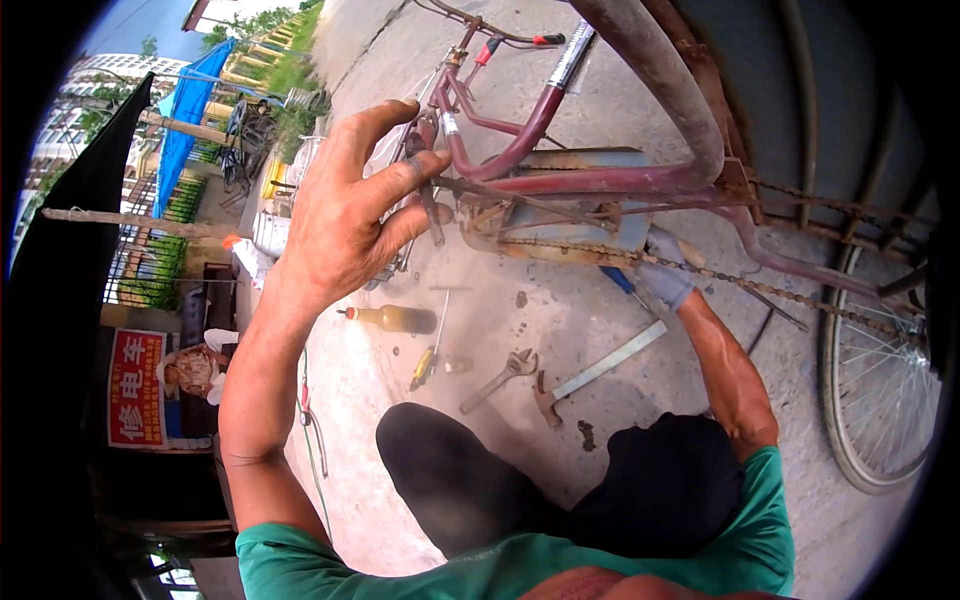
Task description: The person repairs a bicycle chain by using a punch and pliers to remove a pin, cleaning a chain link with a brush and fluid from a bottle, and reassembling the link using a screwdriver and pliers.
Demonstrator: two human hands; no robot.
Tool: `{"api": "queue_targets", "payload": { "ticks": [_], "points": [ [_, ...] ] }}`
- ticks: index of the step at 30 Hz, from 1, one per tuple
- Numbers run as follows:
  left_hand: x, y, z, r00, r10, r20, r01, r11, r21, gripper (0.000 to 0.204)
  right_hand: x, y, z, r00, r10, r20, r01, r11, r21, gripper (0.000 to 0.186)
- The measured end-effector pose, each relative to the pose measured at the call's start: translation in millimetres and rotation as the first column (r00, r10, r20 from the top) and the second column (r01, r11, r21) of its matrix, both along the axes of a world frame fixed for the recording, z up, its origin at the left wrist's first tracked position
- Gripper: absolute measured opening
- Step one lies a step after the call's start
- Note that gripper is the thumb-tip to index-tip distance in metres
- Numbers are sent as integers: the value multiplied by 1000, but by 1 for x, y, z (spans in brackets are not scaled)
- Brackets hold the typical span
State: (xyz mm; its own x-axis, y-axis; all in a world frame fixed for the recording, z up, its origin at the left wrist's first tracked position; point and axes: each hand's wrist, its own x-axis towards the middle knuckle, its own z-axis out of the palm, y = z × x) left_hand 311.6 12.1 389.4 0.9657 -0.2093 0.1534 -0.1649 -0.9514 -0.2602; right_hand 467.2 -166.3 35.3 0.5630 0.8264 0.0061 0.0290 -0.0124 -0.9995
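My bare left hand (pixel 350 200) closes its fingers and thumb around the dark pedal (pixel 432 205) at the end of a crank arm (pixel 530 197). The crank belongs to a rusty, dark red cycle frame (pixel 600 180). My right hand (pixel 664 272), in a grey glove, is beside the chain (pixel 740 280) and a worn metal chain guard (pixel 575 228). Its fingers are partly hidden, so I cannot tell whether it holds anything. A blue handle (pixel 617 278) shows just below the guard, close to that hand.
On the concrete lie an adjustable wrench (pixel 500 380), a hammer (pixel 548 400), a screwdriver (pixel 424 368) and a bottle of yellowish liquid (pixel 400 319). A spoked wheel (pixel 870 400) stands at right. Far left, a person (pixel 195 370) is near a red sign (pixel 137 390).
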Motion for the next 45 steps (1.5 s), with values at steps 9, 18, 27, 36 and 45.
{"api": "queue_targets", "payload": {
  "ticks": [9,18,27,36,45],
  "points": [
    [19,7,-20,657,440,-613,-630,-127,-766,42,15,11,-38,991,-11,136,2,998,64,42],
    [-12,-37,-97,916,358,-181,144,-714,-685,45,3,18,-43,994,-33,108,16,988,156,31],
    [13,-28,-131,939,318,-130,-200,199,-959,26,12,5,-29,998,8,64,-18,989,146,30],
    [16,-22,-168,802,551,230,-56,452,-890,27,7,12,-34,997,-17,69,5,986,168,32],
    [16,-20,-151,827,563,7,-132,206,-970,32,12,9,-35,998,-18,64,5,979,203,37]
  ]
}}
